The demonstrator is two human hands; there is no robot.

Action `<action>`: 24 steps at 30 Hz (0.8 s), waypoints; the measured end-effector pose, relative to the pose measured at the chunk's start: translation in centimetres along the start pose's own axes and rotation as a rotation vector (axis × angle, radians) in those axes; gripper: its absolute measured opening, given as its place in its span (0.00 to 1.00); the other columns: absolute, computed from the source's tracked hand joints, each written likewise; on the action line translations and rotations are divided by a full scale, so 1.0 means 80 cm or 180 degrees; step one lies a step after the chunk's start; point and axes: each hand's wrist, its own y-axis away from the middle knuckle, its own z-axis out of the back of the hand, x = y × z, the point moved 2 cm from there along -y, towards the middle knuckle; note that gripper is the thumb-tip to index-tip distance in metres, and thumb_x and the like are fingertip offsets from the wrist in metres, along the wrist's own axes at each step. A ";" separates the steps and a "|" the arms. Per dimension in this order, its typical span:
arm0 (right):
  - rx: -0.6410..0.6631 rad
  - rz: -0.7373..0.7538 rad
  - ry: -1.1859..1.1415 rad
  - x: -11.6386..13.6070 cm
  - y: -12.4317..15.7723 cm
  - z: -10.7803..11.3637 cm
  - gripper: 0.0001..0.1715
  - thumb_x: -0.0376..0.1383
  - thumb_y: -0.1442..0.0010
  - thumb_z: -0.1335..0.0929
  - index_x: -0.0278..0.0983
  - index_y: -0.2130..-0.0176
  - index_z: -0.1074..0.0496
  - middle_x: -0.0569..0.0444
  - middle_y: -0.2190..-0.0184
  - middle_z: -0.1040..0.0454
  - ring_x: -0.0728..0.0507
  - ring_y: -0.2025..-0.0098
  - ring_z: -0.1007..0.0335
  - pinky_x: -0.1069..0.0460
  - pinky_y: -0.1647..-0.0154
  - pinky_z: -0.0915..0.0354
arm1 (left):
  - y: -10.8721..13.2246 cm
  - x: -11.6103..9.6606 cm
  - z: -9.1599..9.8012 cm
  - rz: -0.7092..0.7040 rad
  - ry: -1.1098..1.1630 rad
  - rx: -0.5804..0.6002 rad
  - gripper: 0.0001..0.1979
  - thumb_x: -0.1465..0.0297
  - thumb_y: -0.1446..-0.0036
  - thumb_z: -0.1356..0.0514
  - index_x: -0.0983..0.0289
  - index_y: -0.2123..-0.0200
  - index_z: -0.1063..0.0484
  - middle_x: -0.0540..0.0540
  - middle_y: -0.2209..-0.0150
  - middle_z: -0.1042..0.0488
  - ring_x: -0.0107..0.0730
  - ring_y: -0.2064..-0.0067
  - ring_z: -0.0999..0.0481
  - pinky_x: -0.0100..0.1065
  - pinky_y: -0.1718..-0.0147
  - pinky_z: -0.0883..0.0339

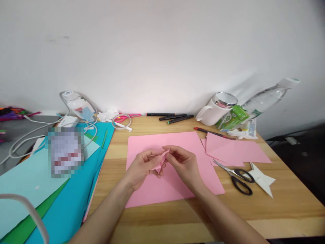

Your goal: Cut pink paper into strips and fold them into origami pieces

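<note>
A small piece of folded pink paper (158,166) is held between my two hands, above a large pink sheet (175,186) on the wooden table. My left hand (143,167) grips it from the left, thumb on top and fingers beneath. On the other side, my right hand (184,164) pinches its raised upper tip between thumb and fingers. Parts of the folded paper are hidden by the fingers. To the right lie black-handled scissors (235,174), their blades closed and pointing toward the pink sheet's edge.
Right of the scissors lies a folded white paper shape (262,179), below pink offcuts (236,150). Behind stand a white mug (214,110), a green carton (233,118) and a tilted plastic bottle (269,96). Markers (175,117) lie by the wall. Coloured sheets (76,203) and cables cover the left side.
</note>
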 end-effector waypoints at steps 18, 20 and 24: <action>-0.0068 -0.0140 -0.0162 -0.002 -0.001 -0.001 0.10 0.39 0.45 0.33 0.35 0.66 0.27 0.54 0.74 0.24 0.47 0.71 0.27 0.51 0.67 0.30 | -0.002 0.005 -0.001 -0.0645 -0.0542 -0.0510 0.08 0.67 0.50 0.38 0.66 0.69 0.31 0.50 0.76 0.28 0.24 0.77 0.32 0.28 0.77 0.38; -0.0050 -0.0118 -0.0206 -0.003 0.000 -0.002 0.10 0.38 0.48 0.30 0.36 0.65 0.26 0.53 0.70 0.23 0.46 0.68 0.27 0.51 0.65 0.29 | 0.000 0.003 -0.002 -0.0795 -0.0793 -0.0749 0.08 0.67 0.51 0.37 0.65 0.70 0.32 0.48 0.78 0.30 0.23 0.77 0.33 0.27 0.78 0.39; -0.0111 -0.0222 -0.0255 -0.003 -0.001 0.000 0.07 0.36 0.50 0.29 0.36 0.69 0.24 0.53 0.72 0.23 0.46 0.70 0.27 0.51 0.65 0.29 | 0.003 0.001 -0.004 -0.1003 -0.1089 -0.0973 0.07 0.68 0.52 0.38 0.65 0.72 0.33 0.47 0.78 0.31 0.23 0.75 0.32 0.26 0.76 0.39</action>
